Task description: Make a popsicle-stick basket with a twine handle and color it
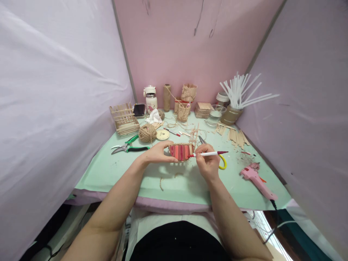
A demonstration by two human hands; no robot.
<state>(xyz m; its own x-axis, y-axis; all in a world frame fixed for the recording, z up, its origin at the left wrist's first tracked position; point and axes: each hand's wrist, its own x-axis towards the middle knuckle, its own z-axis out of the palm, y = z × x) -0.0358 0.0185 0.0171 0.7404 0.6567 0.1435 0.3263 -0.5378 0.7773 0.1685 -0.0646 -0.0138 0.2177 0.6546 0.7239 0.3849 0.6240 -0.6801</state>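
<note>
My left hand grips the left end of a small panel of wooden sticks, holding it just above the green table. Most of the panel's sticks are coloured red and pink. My right hand is closed round a white marker pen with a red cap end, lying sideways, its tip touching the panel's right edge.
Green-handled pliers, a twine ball, a tape roll and a stick crate lie at the left. A pink glue gun rests at the right. Jars, white glue sticks and loose wooden sticks line the back.
</note>
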